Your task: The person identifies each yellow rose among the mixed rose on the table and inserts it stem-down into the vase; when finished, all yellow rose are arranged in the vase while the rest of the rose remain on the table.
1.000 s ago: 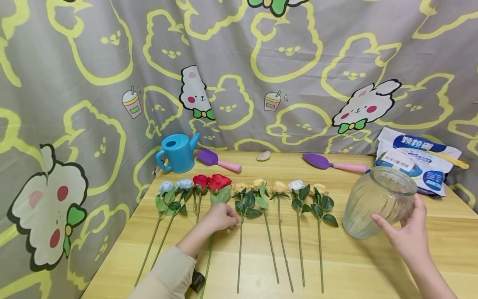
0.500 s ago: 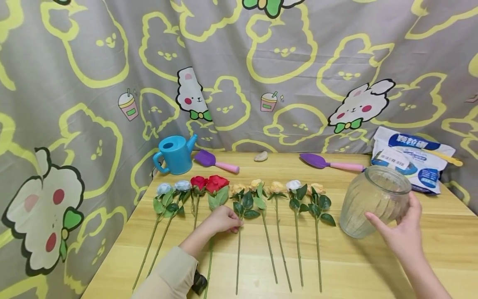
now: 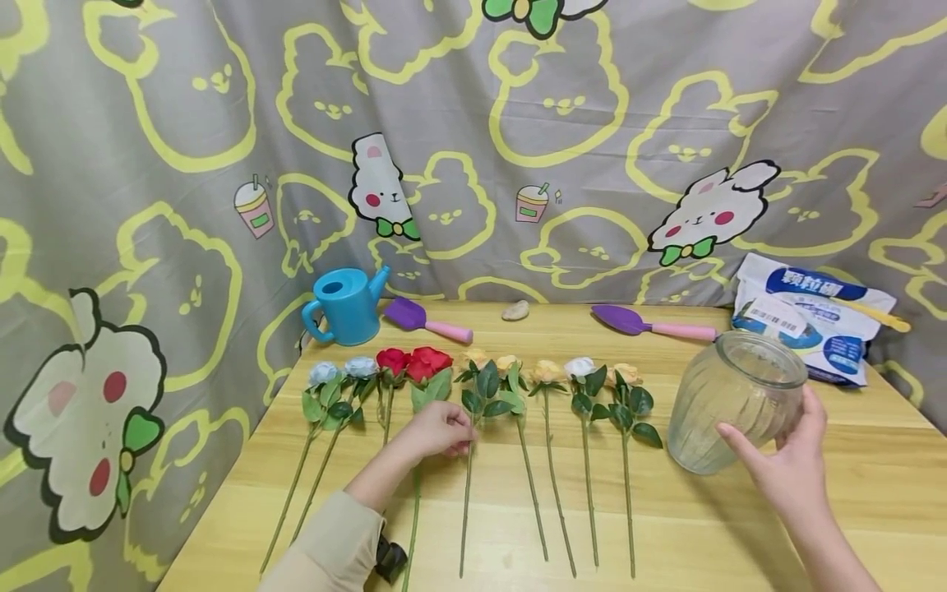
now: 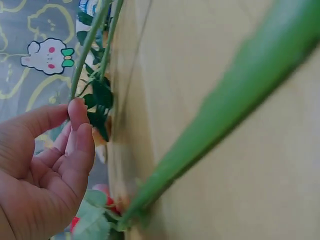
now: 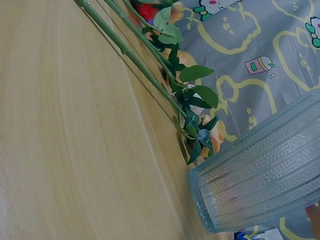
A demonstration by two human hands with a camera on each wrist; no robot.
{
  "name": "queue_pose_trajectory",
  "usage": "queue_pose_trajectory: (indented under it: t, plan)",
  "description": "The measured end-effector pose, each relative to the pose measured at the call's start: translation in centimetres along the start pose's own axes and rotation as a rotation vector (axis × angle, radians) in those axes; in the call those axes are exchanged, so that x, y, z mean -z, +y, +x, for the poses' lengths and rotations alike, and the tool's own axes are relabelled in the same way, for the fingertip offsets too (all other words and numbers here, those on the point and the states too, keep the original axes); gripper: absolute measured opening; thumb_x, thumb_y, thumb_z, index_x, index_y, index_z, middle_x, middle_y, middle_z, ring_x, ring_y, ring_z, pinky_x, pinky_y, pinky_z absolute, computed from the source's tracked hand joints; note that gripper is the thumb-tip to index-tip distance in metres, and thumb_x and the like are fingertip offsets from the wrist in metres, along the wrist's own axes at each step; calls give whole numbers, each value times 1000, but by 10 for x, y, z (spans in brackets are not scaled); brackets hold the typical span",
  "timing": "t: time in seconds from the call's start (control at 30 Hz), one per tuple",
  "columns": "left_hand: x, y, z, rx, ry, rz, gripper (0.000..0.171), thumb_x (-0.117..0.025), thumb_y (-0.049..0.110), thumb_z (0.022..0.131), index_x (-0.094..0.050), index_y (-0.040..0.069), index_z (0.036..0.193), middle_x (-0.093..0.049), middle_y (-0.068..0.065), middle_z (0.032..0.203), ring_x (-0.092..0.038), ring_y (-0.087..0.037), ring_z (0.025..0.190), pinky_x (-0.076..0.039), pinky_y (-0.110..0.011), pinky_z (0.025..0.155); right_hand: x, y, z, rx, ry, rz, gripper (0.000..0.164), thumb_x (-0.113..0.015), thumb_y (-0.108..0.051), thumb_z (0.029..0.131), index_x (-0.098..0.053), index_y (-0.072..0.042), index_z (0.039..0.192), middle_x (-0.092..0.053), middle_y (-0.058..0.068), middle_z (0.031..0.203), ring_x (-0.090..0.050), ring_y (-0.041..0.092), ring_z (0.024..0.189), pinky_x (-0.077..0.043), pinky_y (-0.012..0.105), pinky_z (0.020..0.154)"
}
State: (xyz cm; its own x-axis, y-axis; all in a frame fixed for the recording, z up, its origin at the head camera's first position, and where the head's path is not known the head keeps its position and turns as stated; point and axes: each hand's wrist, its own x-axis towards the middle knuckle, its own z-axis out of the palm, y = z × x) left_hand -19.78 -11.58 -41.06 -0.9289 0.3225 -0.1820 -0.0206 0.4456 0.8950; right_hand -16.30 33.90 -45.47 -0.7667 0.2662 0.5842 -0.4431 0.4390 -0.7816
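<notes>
My left hand point(image 3: 440, 429) pinches the green stem of a yellow artificial rose point(image 3: 466, 510) between thumb and fingertips, just below its leaves. In the left wrist view that stem point(image 4: 87, 52) rises from the fingertips, over the table. At the right, my right hand point(image 3: 792, 464) grips a clear ribbed glass vase point(image 3: 713, 411), thumb on the near side and the other fingers mostly hidden behind it. The vase's mouth faces up, and nothing shows inside. Its base appears close to the tabletop in the right wrist view, where the glass wall point(image 5: 265, 165) fills the lower right.
Two blue roses point(image 3: 323, 374), two red roses point(image 3: 429, 363), more yellow roses point(image 3: 547, 372) and a white rose point(image 3: 580, 367) lie in a row. Behind stand a blue watering can point(image 3: 348, 308), two purple trowels point(image 3: 621, 319), a stone point(image 3: 515, 310) and a white-blue bag point(image 3: 839, 353). A patterned curtain point(image 3: 444, 99) borders the table.
The left hand's fingers have closed on the yellow rose's stem, and its bloom and leaves have shifted slightly up. The right hand still holds the vase in about the same place.
</notes>
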Motion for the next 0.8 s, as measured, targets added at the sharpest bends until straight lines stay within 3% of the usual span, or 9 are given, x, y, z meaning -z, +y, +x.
queue_pose_trajectory:
  t: [0.13,0.37,0.6,0.8]
  plan:
    - [4,19,-3,-87,28,39,6,-62,4,80,-59,-1,78,-60,-4,67,-61,-20,61,-53,-33,59,-1,2,0,-1,5,0,107,-74,16,61,-15,-25,142,-36,10,135,-38,21,120,-33,18,97]
    - [2,68,5,-232,51,135,8,-65,10,80,-62,5,84,-61,-1,75,-59,-13,66,-51,-25,59,-1,7,0,-1,15,14,108,-74,17,60,-16,-25,142,-36,10,135,-37,22,121,-33,19,98]
    - [-20,125,15,-432,56,122,7,-64,12,83,-61,7,88,-61,2,78,-57,-9,68,-48,-22,61,-1,3,0,-4,4,-1,108,-74,16,61,-15,-23,142,-35,10,136,-36,20,122,-31,18,98]
    - [-45,177,28,-590,-19,35,7,-65,12,83,-60,8,86,-60,2,76,-57,-10,66,-49,-20,62,-1,1,-1,-8,1,0,107,-74,16,61,-15,-22,142,-35,10,136,-37,19,121,-32,16,96]
